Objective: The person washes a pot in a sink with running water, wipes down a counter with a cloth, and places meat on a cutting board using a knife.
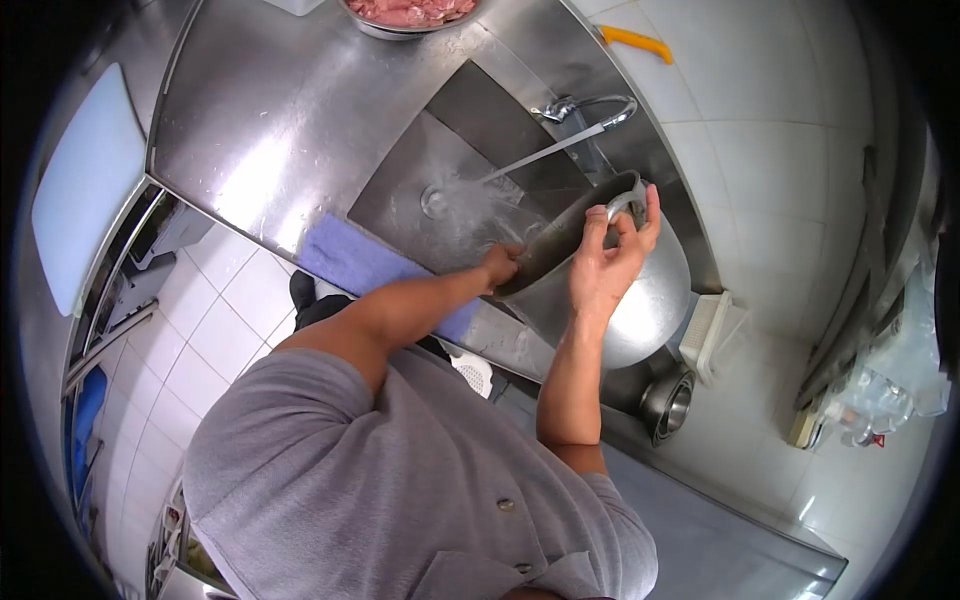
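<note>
A large metal pot [648, 315] lies tilted over the right side of the sink [395, 190], its mouth facing left toward the basin. My right hand [612, 255] has its fingers hooked on the loop handle [628, 203] at the far rim. At the near side of the rim, my left hand [502, 266] is closed on the pot's edge; whether a second handle is there I cannot tell. Water runs from the curved faucet [610, 112] into the basin and splashes around the drain [434, 202].
A purple towel [365, 255] drapes over the sink's front edge. Raw meat fills a metal bowl [395, 28] at the back. Nested metal bowls [668, 408] and a white plastic basket [708, 335] stand to the right. A yellow-handled tool [638, 44] is by the wall; a white board [90, 190] is left.
</note>
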### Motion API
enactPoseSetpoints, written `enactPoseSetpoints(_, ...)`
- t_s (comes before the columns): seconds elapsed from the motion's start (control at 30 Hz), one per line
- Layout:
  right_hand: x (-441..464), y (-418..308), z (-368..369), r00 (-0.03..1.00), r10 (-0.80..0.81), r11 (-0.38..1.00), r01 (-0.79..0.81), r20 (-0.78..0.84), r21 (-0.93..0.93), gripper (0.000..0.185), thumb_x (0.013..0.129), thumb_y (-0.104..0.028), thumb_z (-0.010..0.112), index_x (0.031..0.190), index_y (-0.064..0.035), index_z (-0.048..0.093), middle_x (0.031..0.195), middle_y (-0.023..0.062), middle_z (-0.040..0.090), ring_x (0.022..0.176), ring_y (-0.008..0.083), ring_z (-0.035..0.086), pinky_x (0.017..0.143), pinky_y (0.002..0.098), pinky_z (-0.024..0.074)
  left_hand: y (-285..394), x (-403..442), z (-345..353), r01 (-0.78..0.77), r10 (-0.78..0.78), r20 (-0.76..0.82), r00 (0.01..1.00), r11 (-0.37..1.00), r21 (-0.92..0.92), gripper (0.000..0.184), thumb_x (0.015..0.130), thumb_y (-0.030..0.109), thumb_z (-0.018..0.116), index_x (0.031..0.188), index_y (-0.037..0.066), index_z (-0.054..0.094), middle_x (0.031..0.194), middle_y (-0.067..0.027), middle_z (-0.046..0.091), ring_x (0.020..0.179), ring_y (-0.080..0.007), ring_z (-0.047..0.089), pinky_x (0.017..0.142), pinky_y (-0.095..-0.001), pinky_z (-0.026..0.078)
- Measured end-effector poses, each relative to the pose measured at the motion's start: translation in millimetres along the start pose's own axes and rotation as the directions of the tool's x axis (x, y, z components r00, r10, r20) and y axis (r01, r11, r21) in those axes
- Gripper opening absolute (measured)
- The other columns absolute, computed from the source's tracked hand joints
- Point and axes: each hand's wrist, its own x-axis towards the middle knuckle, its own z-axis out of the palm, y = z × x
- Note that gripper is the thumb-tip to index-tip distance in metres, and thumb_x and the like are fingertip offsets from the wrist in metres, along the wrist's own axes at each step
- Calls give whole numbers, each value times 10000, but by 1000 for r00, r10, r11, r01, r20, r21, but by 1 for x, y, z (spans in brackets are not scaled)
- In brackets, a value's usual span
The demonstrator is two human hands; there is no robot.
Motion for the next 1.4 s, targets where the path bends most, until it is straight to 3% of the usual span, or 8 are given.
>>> enactPoseSetpoints(0.4, 17, 45, -70, 968, 144, 979, -109, -206, 171, 164, 870, -109, 611, 738, -11, 606, 1393, 138, 424, 883, 151, 554, 643, 233, 436, 77, -21, 38, -88, 87, 16, 996, 976, 199, 452, 839, 133, 604, 1290, 113, 587, 1020, -133, 678, 845, -182, 638, 727, -312, 504)
enactPoseSetpoints(0.53, 10, 106, -138, 807, 325, 924, -159, -493, 347, 165, 917, -57, 482, 838, 58, 570, 1362, 60, 449, 911, 126, 522, 858, 285, 439, 118, 3, 26, -175, 179, 20, 984, 925, 336, 407, 865, 226, 606, 1263, 141, 606, 951, -103, 701, 829, -198, 656, 746, -323, 507)
enactPoseSetpoints(0.63, -1, 141, -182, 604, 604, 766, -261, -519, 588, 299, 894, -123, 515, 1118, 64, 579, 1074, 50, 531, 870, 133, 508, 776, 258, 423, 153, 34, 12, -377, 342, 167, 925, 886, 272, 328, 899, 291, 596, 1143, 86, 674, 848, -57, 682, 710, -164, 609, 657, -304, 499)
enactPoseSetpoints(0.77, -15, 157, -204, 491, 709, 630, -119, -506, 767, 353, 879, -111, 556, 1170, 85, 593, 909, 47, 549, 875, 159, 538, 804, 314, 477, 165, 107, -11, -172, 68, -336, 940, 941, -292, 222, 941, 200, 494, 855, 59, 644, 779, -39, 643, 625, -128, 549, 568, -261, 475)
enactPoseSetpoints(1.0, -22, 155, -225, 691, 587, 678, -133, -423, 723, 393, 886, -79, 523, 1235, 100, 542, 1188, 95, 579, 933, 115, 526, 865, 270, 446, 210, 206, -61, -238, 111, -465, 878, 945, -223, 189, 842, 241, 551, 921, 87, 627, 897, -92, 591, 780, -255, 538, 672, -479, 436)
enactPoseSetpoints(1.07, -21, 161, -229, 732, 560, 687, -149, -387, 712, 220, 891, -74, 506, 1032, 85, 563, 1284, 121, 517, 933, 125, 533, 874, 275, 447, 217, 211, -60, -317, 163, -413, 896, 886, -338, 280, 928, 221, 486, 1058, 2, 602, 850, -77, 624, 682, -196, 603, 638, -309, 536)
enactPoseSetpoints(1.13, -20, 168, -233, 780, 515, 701, -145, -354, 699, 262, 904, -82, 493, 667, 27, 511, 1398, 141, 422, 906, 134, 547, 864, 291, 450, 225, 171, -24, -490, 388, -404, 829, 851, -190, 402, 926, 202, 489, 1259, -23, 518, 1091, -136, 627, 952, -201, 627, 837, -306, 523)
enactPoseSetpoints(1.4, -15, 183, -230, 848, 470, 669, -160, -247, 726, 311, 912, -103, 500, 616, -9, 492, 1385, 157, 433, 892, 115, 553, 917, 292, 446, 191, 118, -34, -203, 351, 27, 936, 477, 855, 646, 885, 385, 540, 1373, -21, 419, 1366, -226, 482, 1276, -332, 459, 1065, -401, 359)
